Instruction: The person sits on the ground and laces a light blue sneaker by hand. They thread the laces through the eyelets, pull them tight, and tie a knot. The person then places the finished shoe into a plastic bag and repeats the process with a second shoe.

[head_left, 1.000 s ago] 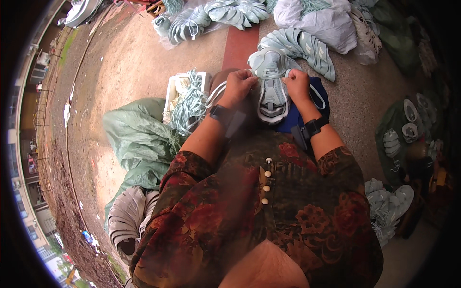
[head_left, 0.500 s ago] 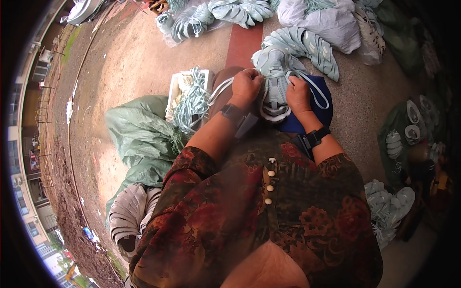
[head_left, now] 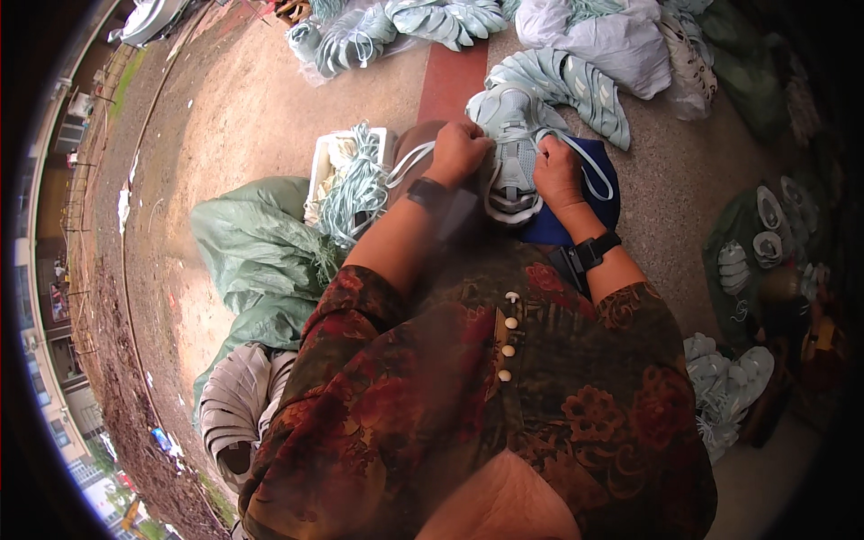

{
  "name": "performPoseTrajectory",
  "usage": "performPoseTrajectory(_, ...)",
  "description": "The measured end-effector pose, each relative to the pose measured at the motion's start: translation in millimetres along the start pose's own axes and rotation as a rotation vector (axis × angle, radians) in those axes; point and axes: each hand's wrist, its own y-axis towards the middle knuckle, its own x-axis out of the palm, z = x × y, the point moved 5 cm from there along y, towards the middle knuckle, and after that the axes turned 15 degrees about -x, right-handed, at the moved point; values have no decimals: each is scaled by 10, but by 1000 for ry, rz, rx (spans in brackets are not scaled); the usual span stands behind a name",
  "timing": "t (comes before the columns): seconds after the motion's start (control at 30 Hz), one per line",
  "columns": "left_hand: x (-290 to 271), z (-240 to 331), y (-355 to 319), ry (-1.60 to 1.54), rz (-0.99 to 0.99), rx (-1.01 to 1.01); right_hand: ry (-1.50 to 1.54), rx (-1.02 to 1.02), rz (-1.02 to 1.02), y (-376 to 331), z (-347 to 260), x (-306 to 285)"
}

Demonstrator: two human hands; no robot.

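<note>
We see a pale blue-grey shoe (head_left: 516, 166) with meshed upper standing before us, between our left hand (head_left: 462, 151) and right hand (head_left: 558, 171), both pinching its whitish lace (head_left: 596, 167). Beyond lies speckled floor (head_left: 666, 166), crossed by a red strip (head_left: 453, 76).

L grip (head_left: 460, 153), R grip (head_left: 557, 171) pinching wht laces (head_left: 410, 163), lt-blue shoe (head_left: 515, 166) btwn.

pale shoe (head_left: 515, 160) partly hidden by right hand (head_left: 558, 173), white bag (head_left: 621, 56) cut off at top
</note>
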Motion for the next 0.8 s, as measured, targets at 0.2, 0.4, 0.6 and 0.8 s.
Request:
performPoseTrajectory(0.2, 18, 389, -183, 312, 151, 501, -53, -24, -32, 48, -17, -5)
performPoseTrajectory(0.4, 6, 151, -20, 232, 23, 13, -75, -29, -47, 50, -16, 14)
performPoseTrajectory(0.6, -3, 167, -129, 246, 104, 194, 51, -254, 73, 128, -377, -122)
performPoseTrajectory(0.8, 60, 348, -345, 513, -27, 419, 122, -306, -78, 252, -391, 193)
